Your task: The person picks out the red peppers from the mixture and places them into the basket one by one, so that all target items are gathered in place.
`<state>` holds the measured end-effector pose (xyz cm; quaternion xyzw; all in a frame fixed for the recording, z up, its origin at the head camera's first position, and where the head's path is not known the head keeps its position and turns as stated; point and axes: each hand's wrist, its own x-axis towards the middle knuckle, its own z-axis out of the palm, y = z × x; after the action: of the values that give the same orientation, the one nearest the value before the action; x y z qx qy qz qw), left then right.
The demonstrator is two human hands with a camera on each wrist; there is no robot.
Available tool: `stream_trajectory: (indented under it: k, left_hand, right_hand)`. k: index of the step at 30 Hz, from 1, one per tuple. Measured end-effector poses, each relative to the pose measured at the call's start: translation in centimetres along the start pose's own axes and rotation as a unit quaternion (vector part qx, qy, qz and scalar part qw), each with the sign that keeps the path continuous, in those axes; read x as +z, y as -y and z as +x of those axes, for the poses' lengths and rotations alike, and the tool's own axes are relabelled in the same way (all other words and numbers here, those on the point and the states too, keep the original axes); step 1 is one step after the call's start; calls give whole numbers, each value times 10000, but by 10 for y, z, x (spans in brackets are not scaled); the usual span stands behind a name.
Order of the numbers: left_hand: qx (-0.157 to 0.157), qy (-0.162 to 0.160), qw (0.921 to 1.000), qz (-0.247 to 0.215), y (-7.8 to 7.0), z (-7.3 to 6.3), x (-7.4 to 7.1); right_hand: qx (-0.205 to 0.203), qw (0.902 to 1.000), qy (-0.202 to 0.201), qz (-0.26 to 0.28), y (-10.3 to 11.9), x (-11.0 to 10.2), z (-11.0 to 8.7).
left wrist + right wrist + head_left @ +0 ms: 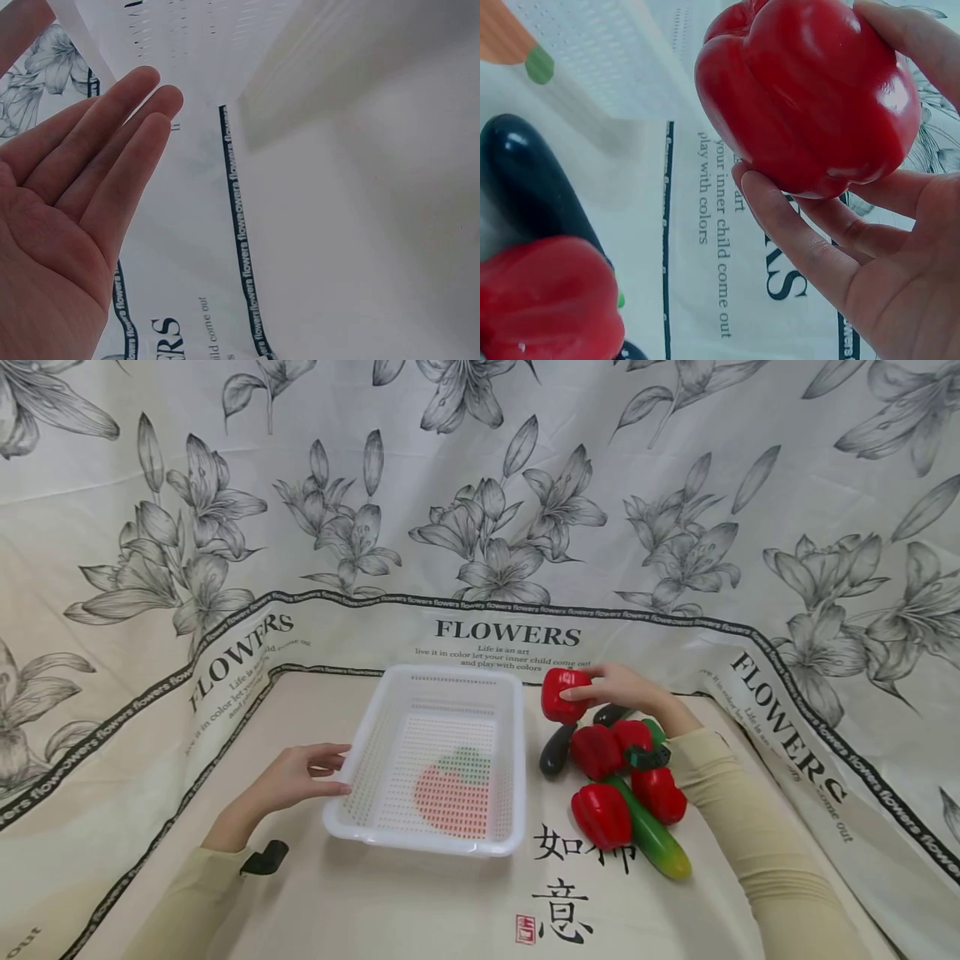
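My right hand (622,687) grips a red bell pepper (561,695) above the back of the table, just right of a white plastic basket (420,843). In the right wrist view, thumb and fingers sit around the shiny pepper (810,97). On the left, my left hand (296,777) is at the basket's left side, fingertips right at its wall, thumb apart from the other fingers. The left wrist view shows those fingers (112,157) nearly straight beside the perforated wall. The basket has a red and green print on its floor and holds nothing.
Right of the basket lies a pile: several red bell peppers (602,816), a dark eggplant (557,752), another dark vegetable (611,714) behind it, and a green cucumber (652,831) with a yellowish end. A flower-printed cloth (510,552) hangs behind and covers the table.
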<state>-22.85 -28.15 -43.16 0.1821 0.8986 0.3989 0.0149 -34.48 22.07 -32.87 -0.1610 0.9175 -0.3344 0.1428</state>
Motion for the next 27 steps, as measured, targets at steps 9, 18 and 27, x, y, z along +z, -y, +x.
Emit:
stream_trajectory:
  k: [9, 18, 27]
  left_hand:
    - [-40, 16, 10000, -5, 1, 1, -1]
    - [-39, -21, 10000, -23, 1, 2, -1]
    - [-68, -11, 9999, -141, 3, 1, -2]
  right_hand:
    - [26, 9999, 121, -87, 13, 10, 18]
    - [-111, 9994, 300, 147, 27, 19, 37]
    - [-272, 9986, 446, 107, 38, 33, 61]
